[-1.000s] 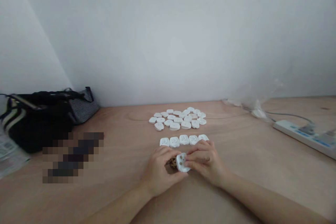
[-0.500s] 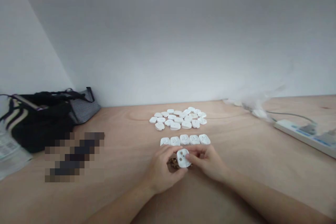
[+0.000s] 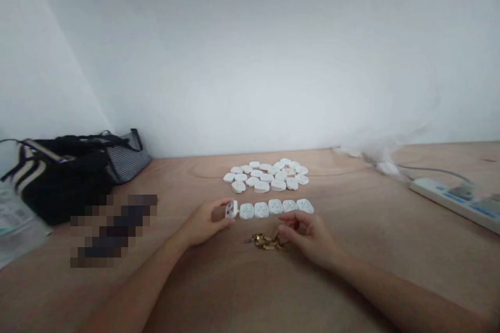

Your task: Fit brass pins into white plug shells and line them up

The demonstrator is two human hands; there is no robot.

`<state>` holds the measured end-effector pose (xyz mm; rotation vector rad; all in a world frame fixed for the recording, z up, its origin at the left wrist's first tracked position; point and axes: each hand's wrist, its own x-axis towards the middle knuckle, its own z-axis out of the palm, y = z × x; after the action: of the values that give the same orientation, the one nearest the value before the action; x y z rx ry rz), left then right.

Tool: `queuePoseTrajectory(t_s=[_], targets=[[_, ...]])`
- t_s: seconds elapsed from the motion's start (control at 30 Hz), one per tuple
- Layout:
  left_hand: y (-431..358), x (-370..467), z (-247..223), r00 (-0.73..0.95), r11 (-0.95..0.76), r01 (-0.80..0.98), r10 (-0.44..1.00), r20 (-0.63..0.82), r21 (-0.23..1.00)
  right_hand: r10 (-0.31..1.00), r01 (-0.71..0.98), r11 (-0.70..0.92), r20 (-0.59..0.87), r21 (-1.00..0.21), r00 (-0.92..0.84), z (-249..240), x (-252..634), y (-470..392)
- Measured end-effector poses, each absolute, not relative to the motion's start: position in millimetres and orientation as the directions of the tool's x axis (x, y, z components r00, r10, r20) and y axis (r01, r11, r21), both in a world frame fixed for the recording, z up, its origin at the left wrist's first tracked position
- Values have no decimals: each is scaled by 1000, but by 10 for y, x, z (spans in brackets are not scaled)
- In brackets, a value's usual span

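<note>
Just below the middle of the frame, a white plug (image 3: 231,209) is being grasped by the fingers of the left hand (image 3: 203,222), tilted, seemingly because its edges offer the easiest pinch. It is being held just beside the left end of a row of five plugs (image 3: 275,206), apparently aligned for tidiness. The right hand (image 3: 308,237) is being held at the right edge of some brass pieces (image 3: 267,242), presumably heaped centrally for reach; its fingers are being curled, but whether anything is grasped cannot be told. Farther up, loose white pieces (image 3: 264,178) are being supported by the counter (image 3: 195,281).
</note>
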<state>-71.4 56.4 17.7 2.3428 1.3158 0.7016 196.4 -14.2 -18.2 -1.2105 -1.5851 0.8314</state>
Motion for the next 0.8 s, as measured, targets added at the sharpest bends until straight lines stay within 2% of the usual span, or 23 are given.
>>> queuePoseTrajectory(t_s=[0.2, 0.47, 0.57, 0.67, 0.8], targets=[[678, -860, 91, 445, -439, 638, 881, 163, 632, 971, 316, 237, 232, -919, -54, -222, 2019, -104], [706, -887, 31, 455, -448, 656, 877, 156, 607, 971, 349, 237, 234, -907, -50, -180, 2058, -133], [675, -852, 77, 451, -499, 699, 864, 225, 513, 965, 387, 255, 258, -886, -47, -186, 2078, -125], [653, -738, 185, 516, -594, 738, 802, 302, 319, 955, 419, 281, 293, -863, -36, -189, 2101, -111], [669, -508, 323, 637, -659, 747, 747, 192, 86, 948, 451, 292, 319, -843, -16, -181, 2122, -101]])
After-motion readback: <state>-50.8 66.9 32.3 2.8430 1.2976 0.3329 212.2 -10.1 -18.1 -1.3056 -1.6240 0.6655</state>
